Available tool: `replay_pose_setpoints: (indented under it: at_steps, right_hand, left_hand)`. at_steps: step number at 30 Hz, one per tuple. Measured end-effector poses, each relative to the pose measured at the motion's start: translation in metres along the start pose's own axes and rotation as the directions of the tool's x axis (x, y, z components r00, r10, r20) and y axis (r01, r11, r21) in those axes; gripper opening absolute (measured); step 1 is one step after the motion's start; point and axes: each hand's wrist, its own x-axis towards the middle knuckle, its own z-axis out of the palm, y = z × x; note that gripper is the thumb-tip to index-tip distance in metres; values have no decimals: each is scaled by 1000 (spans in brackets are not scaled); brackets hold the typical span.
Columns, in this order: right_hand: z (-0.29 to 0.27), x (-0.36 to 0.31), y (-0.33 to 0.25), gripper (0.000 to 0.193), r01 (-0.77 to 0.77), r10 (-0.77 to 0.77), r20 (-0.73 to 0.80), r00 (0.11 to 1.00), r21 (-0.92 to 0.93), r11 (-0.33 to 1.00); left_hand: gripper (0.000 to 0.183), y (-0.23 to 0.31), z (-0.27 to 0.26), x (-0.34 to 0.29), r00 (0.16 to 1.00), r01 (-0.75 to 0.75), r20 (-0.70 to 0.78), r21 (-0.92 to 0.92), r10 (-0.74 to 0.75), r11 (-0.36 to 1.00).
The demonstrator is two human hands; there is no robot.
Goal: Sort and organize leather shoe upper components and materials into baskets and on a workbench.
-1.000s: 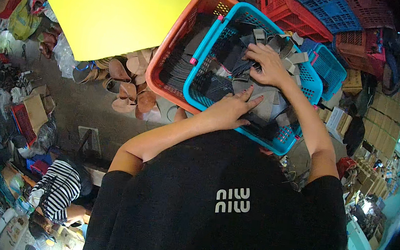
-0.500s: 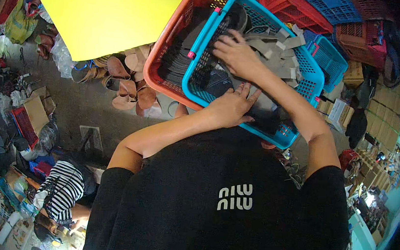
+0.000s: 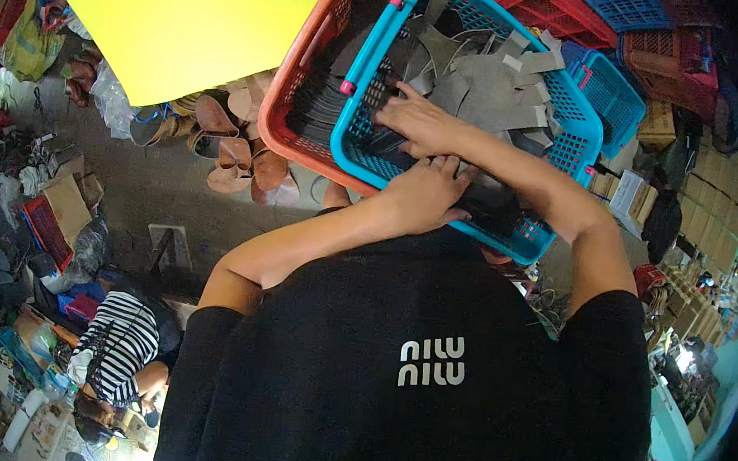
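Note:
A teal plastic basket (image 3: 370, 50) sits in front of me, overlapping an orange basket (image 3: 284, 75). Inside the teal one are many grey, flat cut pieces (image 3: 485, 89), some with pale tabs. My right hand (image 3: 422, 127) reaches into its left side, fingers apart and pointing down among dark pieces; its fingertips are partly hidden. Over the near side of the basket rests my left hand (image 3: 428, 192), thumb and fingers apart, just below the right wrist. I see nothing held in either hand. Stacked dark curved pieces (image 3: 327, 121) fill the orange basket.
A large yellow sheet (image 3: 184, 14) lies at the far left. Brown curved pieces (image 3: 233, 160) are heaped on the floor beside the orange basket. Red crates (image 3: 549, 10) and a smaller teal basket (image 3: 611, 99) stand at the far right. A person in stripes (image 3: 122, 339) is at lower left.
My right hand has lowered toward the near left of the teal basket, uncovering more grey pieces. The left hand's fingers have drawn in slightly. The baskets appear a little higher in view.

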Motion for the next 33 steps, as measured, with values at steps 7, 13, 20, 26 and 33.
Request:
replay_pose_setpoints:
  at_steps: [7, 13, 20, 26, 33]
  right_hand:
    - [-49, -31, -22, 54, -174, 130, 144, 981, 357, 918]
    - [-47, -70, -38, 40, -66, 65, 11, 998, 326, 943]
    - [-29, -86, -37, 56, -81, 106, -72, 992, 290, 954]
    - [-28, -78, -49, 62, -126, 150, -117, 982, 194, 973]
    - [-68, -94, -79, 65, -328, 324, -447, 834, 72, 942]
  left_hand:
    - [60, -4, -19, -23, 998, -70, -16, -278, 68, 958]
    - [42, -5, -30, -29, 987, -48, 133, -298, 91, 953]
    - [37, -12, -15, -32, 978, -182, 73, -177, 198, 967]
    - [39, -9, -24, -30, 975, -135, 138, -239, 171, 962]
    - [46, -6, -29, -28, 986, -57, 136, -249, 93, 967]
